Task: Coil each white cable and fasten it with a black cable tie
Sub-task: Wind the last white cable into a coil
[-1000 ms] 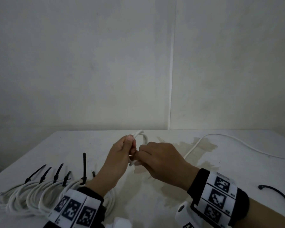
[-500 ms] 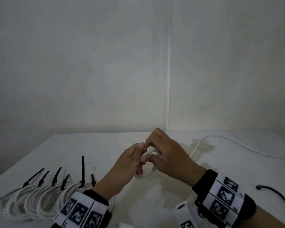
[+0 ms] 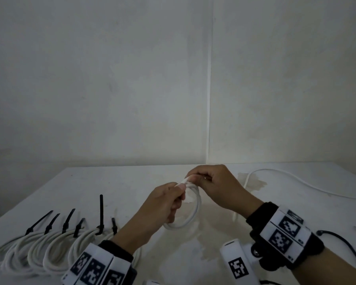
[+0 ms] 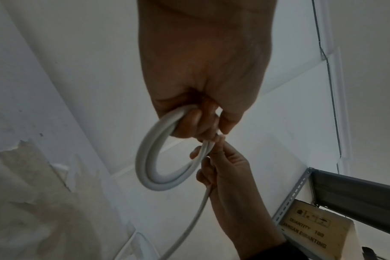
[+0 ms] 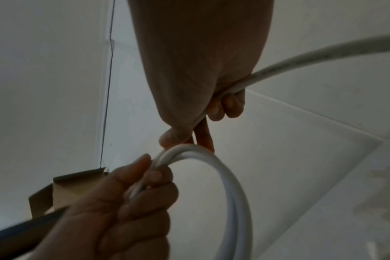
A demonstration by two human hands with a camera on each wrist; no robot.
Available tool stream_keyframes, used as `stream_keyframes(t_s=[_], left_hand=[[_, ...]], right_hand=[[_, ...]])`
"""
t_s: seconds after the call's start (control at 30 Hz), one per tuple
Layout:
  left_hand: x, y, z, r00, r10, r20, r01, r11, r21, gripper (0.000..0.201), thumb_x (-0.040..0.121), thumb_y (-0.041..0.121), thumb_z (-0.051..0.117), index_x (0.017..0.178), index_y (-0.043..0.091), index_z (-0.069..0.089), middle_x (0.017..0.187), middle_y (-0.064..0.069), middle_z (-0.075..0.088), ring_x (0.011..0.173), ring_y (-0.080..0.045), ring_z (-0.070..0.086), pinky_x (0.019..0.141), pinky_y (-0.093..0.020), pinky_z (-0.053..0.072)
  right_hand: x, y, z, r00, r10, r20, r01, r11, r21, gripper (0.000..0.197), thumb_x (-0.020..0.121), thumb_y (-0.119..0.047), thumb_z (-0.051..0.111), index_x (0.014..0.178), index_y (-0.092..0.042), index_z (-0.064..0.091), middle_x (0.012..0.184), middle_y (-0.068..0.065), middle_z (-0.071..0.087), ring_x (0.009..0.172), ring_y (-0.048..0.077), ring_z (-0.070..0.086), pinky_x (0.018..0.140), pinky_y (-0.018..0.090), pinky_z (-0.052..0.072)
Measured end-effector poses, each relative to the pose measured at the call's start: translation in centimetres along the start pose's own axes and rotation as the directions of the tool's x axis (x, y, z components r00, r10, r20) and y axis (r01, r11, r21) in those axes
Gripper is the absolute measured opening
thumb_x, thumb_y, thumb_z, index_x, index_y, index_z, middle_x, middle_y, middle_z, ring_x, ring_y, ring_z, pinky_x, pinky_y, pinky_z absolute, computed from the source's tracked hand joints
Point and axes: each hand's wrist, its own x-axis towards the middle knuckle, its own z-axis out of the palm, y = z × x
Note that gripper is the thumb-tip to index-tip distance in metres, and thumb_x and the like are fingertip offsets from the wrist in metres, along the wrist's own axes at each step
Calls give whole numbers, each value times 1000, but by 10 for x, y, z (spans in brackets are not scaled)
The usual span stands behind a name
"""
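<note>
Above the middle of the white table (image 3: pixel 111 182) I hold a white cable (image 3: pixel 195 210) partly wound into a small coil of about two loops. My left hand (image 3: pixel 169 200) grips the coil's top, seen in the left wrist view as a ring (image 4: pixel 149 167) under curled fingers. My right hand (image 3: pixel 212 182) pinches the cable just beside it and feeds the free length, which runs through the palm (image 5: pixel 278 70). The loose tail (image 3: pixel 296 179) trails across the table to the right. A loose black cable tie (image 3: pixel 345 243) lies at the right.
Several coiled white cables (image 3: pixel 39 249), each bound with a black tie (image 3: pixel 100 214), lie in a row at the front left. A stain (image 3: pixel 253 182) marks the table behind my right hand. A cardboard box (image 4: pixel 312 227) and a metal shelf (image 4: pixel 354 190) stand off the table.
My right hand has swung up and round, laying another loop onto the coil. The coil now hangs larger below my left hand, which has stayed near the same spot.
</note>
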Motion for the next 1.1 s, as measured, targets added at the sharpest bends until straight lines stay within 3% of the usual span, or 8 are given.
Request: stream_keyframes(t_s=[0.17, 0.27, 0.37, 0.57, 0.73, 0.83, 0.97, 1.1], left_hand=[[4, 5, -7, 993, 20, -118, -42, 982, -185, 34, 96, 18, 35, 64, 11, 44, 42, 8, 29, 33, -5, 20, 34, -15, 21], [8, 6, -14, 988, 10, -153, -54, 956, -289, 36, 97, 21, 34, 64, 10, 44, 40, 9, 28, 31, -3, 20, 33, -13, 20], [10, 5, -11, 989, 4, -150, -59, 931, -361, 36, 97, 22, 33, 65, 10, 43, 40, 9, 28, 30, -3, 20, 32, -15, 23], [9, 12, -21, 998, -16, 64, 42, 898, -437, 34, 95, 18, 31, 68, 6, 48, 43, 2, 34, 33, -9, 30, 42, -22, 41], [9, 13, -15, 999, -34, 2, 31, 878, -478, 36, 96, 19, 30, 66, 8, 45, 41, 4, 29, 31, -8, 27, 40, -19, 38], [9, 10, -12, 998, -24, -59, -8, 877, -481, 41, 98, 26, 31, 64, 9, 46, 41, 6, 26, 30, -6, 24, 36, -18, 34], [10, 3, -11, 992, -12, -127, -47, 894, -447, 41, 98, 29, 34, 63, 10, 45, 41, 8, 24, 31, -4, 20, 33, -15, 27], [11, -1, -11, 995, -12, -103, -37, 884, -467, 41, 98, 31, 33, 63, 11, 43, 40, 9, 24, 30, -3, 21, 34, -16, 27]], right_hand=[[-4, -20, -4, 985, 129, 118, -157, 948, 276, 31, 99, -18, 38, 82, -14, 64, 75, -1, 68, 49, -3, 50, 52, 8, 38], [-8, -20, -1, 969, 198, 146, -241, 880, 410, 33, 100, -24, 34, 88, -17, 64, 71, -5, 67, 42, 5, 31, 44, 13, 28], [-8, -20, 7, 964, 237, 124, -267, 848, 459, 34, 100, -26, 32, 89, -19, 63, 63, -7, 54, 43, 3, 31, 45, 13, 28], [-2, -15, 2, 991, 131, 2, -128, 970, 209, 30, 99, -22, 35, 75, -24, 53, 62, -7, 47, 52, 1, 41, 55, 16, 33], [2, -15, 1, 997, 77, 4, -77, 996, 49, 28, 98, -26, 35, 74, -31, 48, 62, -11, 48, 52, 0, 43, 55, 16, 33], [1, -19, 1, 994, 109, 17, -111, 984, 143, 29, 99, -24, 35, 75, -26, 52, 60, -8, 47, 47, 0, 40, 51, 14, 32], [-11, -25, 3, 958, 231, 170, -284, 843, 457, 32, 100, -28, 30, 88, -18, 58, 60, 0, 55, 43, 7, 31, 45, 18, 26], [-14, -25, 9, 978, 180, 110, -207, 913, 352, 17, 98, -21, 39, 97, -20, 55, 58, -3, 48, 44, 2, 38, 45, 13, 31]])
